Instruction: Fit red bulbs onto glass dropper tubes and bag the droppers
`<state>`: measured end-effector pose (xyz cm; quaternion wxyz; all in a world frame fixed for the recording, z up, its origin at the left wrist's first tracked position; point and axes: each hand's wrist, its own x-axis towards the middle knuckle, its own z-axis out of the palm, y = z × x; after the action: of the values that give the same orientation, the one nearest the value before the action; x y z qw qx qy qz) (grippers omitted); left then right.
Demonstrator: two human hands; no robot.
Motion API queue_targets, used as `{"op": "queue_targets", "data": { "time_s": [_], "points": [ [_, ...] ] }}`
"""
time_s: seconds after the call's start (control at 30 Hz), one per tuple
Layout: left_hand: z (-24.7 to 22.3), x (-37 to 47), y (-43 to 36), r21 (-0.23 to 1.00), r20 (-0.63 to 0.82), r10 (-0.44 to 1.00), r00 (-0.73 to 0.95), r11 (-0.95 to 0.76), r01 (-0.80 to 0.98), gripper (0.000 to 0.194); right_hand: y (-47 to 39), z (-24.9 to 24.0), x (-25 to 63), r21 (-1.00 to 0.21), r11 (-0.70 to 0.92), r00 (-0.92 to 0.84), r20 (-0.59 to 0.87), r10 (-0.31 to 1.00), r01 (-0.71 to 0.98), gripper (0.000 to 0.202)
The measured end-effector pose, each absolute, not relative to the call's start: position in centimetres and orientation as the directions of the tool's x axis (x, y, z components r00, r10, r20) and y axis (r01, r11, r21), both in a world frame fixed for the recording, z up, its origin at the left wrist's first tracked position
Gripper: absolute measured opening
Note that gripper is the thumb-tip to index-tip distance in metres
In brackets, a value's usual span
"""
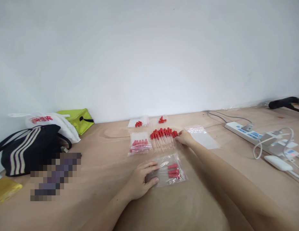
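Several droppers point(162, 133) with red rubber bulbs and thin pale stems lie side by side in a row, bulbs toward the wall. At the row's right end, the fingertips of my right hand point(184, 138) are closed on the red bulb of a dropper. My left hand point(143, 179) holds the left end of a clear zip bag point(179, 178) flat on the table, thumb and fingers around that end. Inside this bag are several droppers, their red bulbs pointing right. Another filled zip bag point(139, 146) lies left of the row.
Two bags with red-bulbed droppers, one left point(132, 123) and one right point(153, 121), lie near the wall. Right of my hand are flat bags point(203, 138) and a power strip point(245, 133) with cables. A black bag point(40, 150) and a green bag point(78, 120) stand left.
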<state>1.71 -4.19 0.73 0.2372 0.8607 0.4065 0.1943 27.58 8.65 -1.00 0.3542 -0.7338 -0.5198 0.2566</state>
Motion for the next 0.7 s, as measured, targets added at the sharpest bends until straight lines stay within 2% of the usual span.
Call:
{"op": "queue_targets", "data": {
  "time_s": [0.13,0.27,0.3,0.4,0.57,0.7],
  "points": [
    [0.9,1.8,-4.3,0.609,0.166,0.801,0.576,-0.542,0.579,0.023,9.1,-0.5,27.9,-0.819,-0.234,0.322,-0.064,0.945,0.524,0.024],
    [0.9,1.9,-4.4,0.636,0.173,0.809,0.561,-0.527,0.563,0.015,6.3,-0.4,29.0,-0.89,-0.16,0.33,-0.012,0.944,0.427,0.05],
    [1.0,1.9,-4.4,0.641,0.17,0.812,0.558,-0.522,0.564,0.015,5.1,-0.6,29.1,-0.914,-0.126,0.327,0.008,0.945,0.386,0.056],
    [1.2,1.9,-4.4,0.653,0.159,0.819,0.551,-0.506,0.564,0.012,0.9,-1.5,29.1,-0.994,0.009,0.324,0.044,0.945,0.109,0.076],
    [1.5,1.9,-4.4,0.655,0.137,0.827,0.545,-0.488,0.577,0.01,-3.0,-2.3,27.6,-0.989,0.114,0.354,0.074,0.933,-0.096,0.072],
    [1.4,1.8,-4.4,0.656,0.124,0.83,0.544,-0.48,0.582,0.011,-3.2,-2.0,26.2,-0.966,0.099,0.276,0.031,0.961,-0.237,0.06]
  ]
}}
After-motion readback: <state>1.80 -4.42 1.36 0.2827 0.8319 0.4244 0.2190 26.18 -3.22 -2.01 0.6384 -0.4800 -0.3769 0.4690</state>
